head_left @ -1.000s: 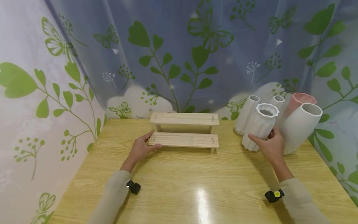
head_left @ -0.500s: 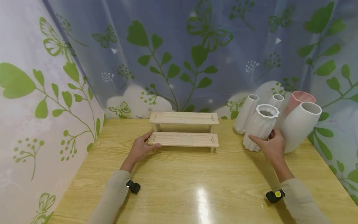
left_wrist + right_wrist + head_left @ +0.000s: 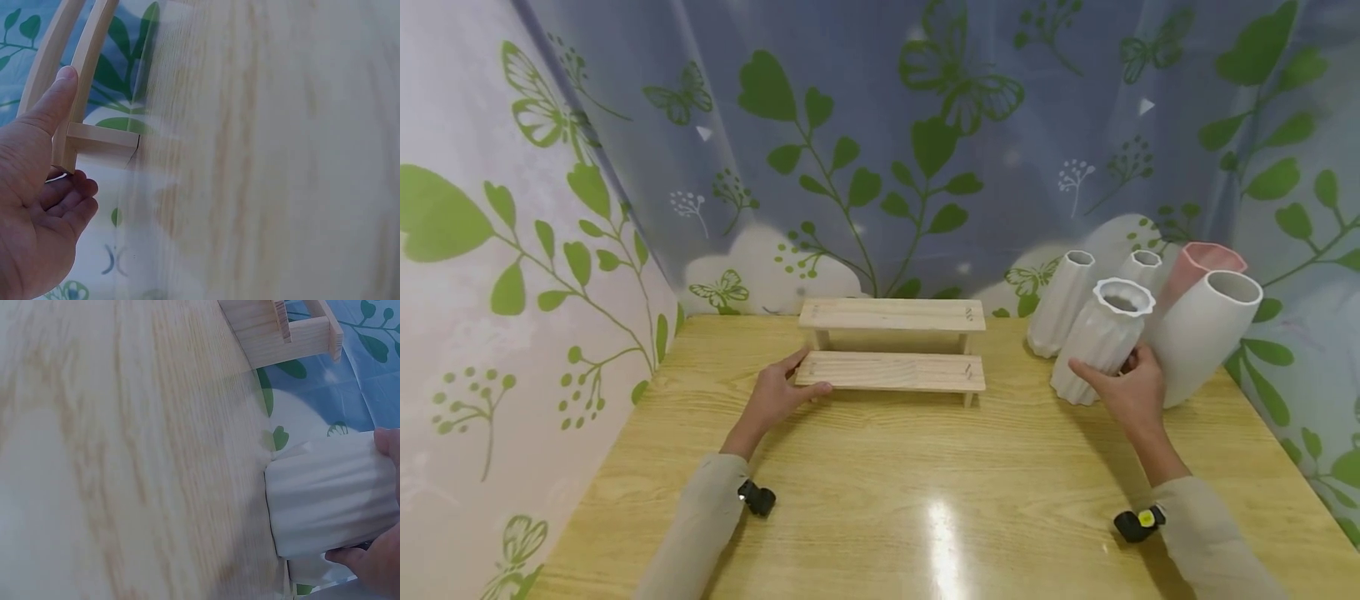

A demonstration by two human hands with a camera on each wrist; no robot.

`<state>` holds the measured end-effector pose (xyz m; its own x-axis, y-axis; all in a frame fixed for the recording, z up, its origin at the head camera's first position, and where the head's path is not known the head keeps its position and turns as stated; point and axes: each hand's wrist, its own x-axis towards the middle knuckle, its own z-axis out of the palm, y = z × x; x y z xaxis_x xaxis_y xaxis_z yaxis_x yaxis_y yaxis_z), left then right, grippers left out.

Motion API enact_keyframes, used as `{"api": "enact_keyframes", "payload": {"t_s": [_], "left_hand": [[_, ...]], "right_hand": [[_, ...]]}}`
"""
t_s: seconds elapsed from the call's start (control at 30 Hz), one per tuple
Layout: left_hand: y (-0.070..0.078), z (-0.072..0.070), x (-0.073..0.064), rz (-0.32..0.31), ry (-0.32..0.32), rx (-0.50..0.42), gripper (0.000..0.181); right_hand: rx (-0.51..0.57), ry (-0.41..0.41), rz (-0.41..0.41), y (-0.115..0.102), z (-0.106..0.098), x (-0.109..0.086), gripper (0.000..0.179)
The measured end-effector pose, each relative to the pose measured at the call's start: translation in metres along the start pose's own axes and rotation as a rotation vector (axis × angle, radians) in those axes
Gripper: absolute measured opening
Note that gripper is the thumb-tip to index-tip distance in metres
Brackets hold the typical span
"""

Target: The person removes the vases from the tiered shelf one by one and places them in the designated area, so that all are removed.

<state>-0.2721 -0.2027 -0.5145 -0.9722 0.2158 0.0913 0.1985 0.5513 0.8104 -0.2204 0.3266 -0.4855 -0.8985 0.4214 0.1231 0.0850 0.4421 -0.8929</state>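
Note:
A two-step wooden stand (image 3: 891, 372) stands toward the back of the table, left of centre. My left hand (image 3: 777, 395) grips the left end of its lower step, thumb on the front edge and fingers behind. In the left wrist view the thumb (image 3: 57, 100) lies along the board of that step. On the right, my right hand (image 3: 1126, 390) holds a white fluted vase (image 3: 1103, 337) with a scalloped rim, its thumb on the near side and fingers round the far right side. The right wrist view shows the base of this fluted vase (image 3: 328, 497) right at the tabletop.
Behind the held vase stand two slim white vases, one at its left (image 3: 1062, 304) and another farther back (image 3: 1144, 265). A pink vase (image 3: 1198, 265) and a large smooth white vase (image 3: 1206, 337) stand at its right. A patterned curtain (image 3: 865, 150) backs the wooden table (image 3: 880, 492).
The top of the held fluted vase has shifted slightly to the right, so it leans a little more. The left hand stays on the stand.

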Motion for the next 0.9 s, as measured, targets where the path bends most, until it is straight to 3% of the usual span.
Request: {"api": "enact_keyframes", "payload": {"t_s": [0.33,0.57,0.9], "left_hand": [[0.002,-0.001,-0.003,-0.013,-0.020,0.015,0.100],[0.004,-0.003,-0.001,-0.005,-0.015,0.036,0.100],[0.005,-0.003,-0.003,0.022,-0.036,0.087,0.099]], "right_hand": [[0.001,-0.032,-0.053,-0.002,-0.005,-0.005,0.085],[0.038,-0.063,-0.023,-0.017,-0.019,-0.013,0.097],[0.005,0.004,-0.035,-0.034,-0.033,-0.037,0.092]]}}
